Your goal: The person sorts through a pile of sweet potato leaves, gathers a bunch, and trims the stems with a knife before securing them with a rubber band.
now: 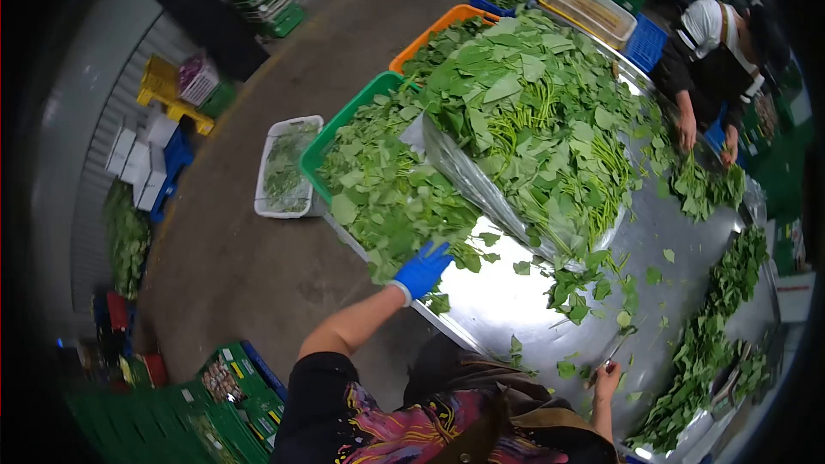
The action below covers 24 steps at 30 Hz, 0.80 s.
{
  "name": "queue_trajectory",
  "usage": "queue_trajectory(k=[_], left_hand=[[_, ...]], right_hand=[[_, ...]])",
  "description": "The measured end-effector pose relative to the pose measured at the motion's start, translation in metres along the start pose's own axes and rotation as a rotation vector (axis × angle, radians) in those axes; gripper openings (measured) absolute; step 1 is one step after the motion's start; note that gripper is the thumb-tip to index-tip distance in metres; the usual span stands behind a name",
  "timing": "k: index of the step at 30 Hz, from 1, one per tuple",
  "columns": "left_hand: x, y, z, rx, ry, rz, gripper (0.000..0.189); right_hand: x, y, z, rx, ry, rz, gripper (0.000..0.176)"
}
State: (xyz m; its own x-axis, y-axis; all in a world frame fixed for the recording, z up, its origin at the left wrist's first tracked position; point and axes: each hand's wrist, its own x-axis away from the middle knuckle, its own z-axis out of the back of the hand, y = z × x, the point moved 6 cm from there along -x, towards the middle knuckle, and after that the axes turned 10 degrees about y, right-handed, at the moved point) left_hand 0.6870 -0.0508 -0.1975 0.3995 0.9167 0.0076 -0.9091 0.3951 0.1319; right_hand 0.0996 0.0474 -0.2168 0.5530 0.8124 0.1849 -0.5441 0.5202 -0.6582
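Note:
My left hand (421,271), in a blue glove, reaches over the near left edge of the metal table (503,314). Its fingers are apart and touch the edge of a heap of loose leafy greens (378,180). Low on the right, my bare right hand (607,380) is closed around a small knife (618,347), its thin blade pointing away from me over the tabletop. Beyond my hands lies a large pile of leafy greens with long stems (550,112), with a clear plastic sheet (477,185) along its near side.
A co-worker (713,60) at the far right handles a bunch of greens (705,185). More greens (709,335) line the right side of the table. Green (314,150), orange (421,41) and white (262,174) crates stand along the left. Stacked green crates (245,391) are at lower left.

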Motion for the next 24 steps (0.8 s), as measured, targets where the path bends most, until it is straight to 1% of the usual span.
queue_trajectory(k=[2,3,4,6,8,10,12,13,15,17,18,19,20,22,24], left_hand=[[0.0,-0.044,0.001,0.013,0.004,-0.079,0.046],[0.002,-0.075,-0.004,0.043,0.009,-0.032,0.046],[0.004,-0.106,-0.006,0.071,0.012,0.018,0.046],[0.0,-0.157,-0.003,-0.112,0.015,-0.068,0.045],[-0.01,-0.194,0.021,-0.298,0.002,-0.091,0.044],[-0.019,-0.233,0.037,-0.465,-0.101,-0.038,0.041],[-0.031,-0.266,0.045,-0.564,-0.198,0.088,0.035],[-0.036,-0.273,0.054,-0.589,-0.227,0.154,0.033],[-0.052,-0.27,0.072,-0.558,-0.363,0.303,0.034],[-0.071,-0.26,0.088,-0.458,-0.571,0.498,0.035],[-0.089,-0.233,0.101,-0.256,-0.493,0.427,0.032],[-0.101,-0.195,0.116,-0.055,-0.423,0.361,0.03],[-0.111,-0.154,0.132,0.147,-0.356,0.299,0.028],[-0.14,-0.067,0.159,0.758,-0.38,0.287,0.02],[-0.178,0.011,0.194,0.738,-0.183,0.01,0.019]], right_hand=[[0.013,-0.004,-0.001,-0.011,0.041,-0.029,0.022],[0.02,-0.008,-0.006,-0.08,-0.003,-0.143,0.023],[0.027,-0.021,-0.011,-0.048,-0.008,-0.13,0.023],[0.033,-0.043,-0.021,0.01,-0.027,-0.095,0.024],[0.036,-0.047,-0.032,0.044,0.008,-0.063,0.027],[0.043,-0.047,-0.041,0.08,0.014,-0.058,0.028],[0.044,-0.054,-0.047,0.115,-0.009,-0.073,0.03],[0.044,-0.061,-0.049,0.106,-0.022,-0.074,0.029],[0.046,-0.068,-0.048,0.131,-0.034,-0.086,0.028],[0.045,-0.057,-0.046,0.171,-0.043,-0.11,0.03],[0.043,-0.052,-0.048,0.173,-0.052,-0.124,0.031],[0.04,-0.049,-0.051,0.174,-0.067,-0.133,0.032],[0.037,-0.051,-0.051,0.251,-0.087,-0.117,0.033],[0.033,-0.066,-0.045,0.409,-0.134,-0.08,0.036],[0.025,-0.115,-0.03,0.471,-0.001,0.107,0.038]])
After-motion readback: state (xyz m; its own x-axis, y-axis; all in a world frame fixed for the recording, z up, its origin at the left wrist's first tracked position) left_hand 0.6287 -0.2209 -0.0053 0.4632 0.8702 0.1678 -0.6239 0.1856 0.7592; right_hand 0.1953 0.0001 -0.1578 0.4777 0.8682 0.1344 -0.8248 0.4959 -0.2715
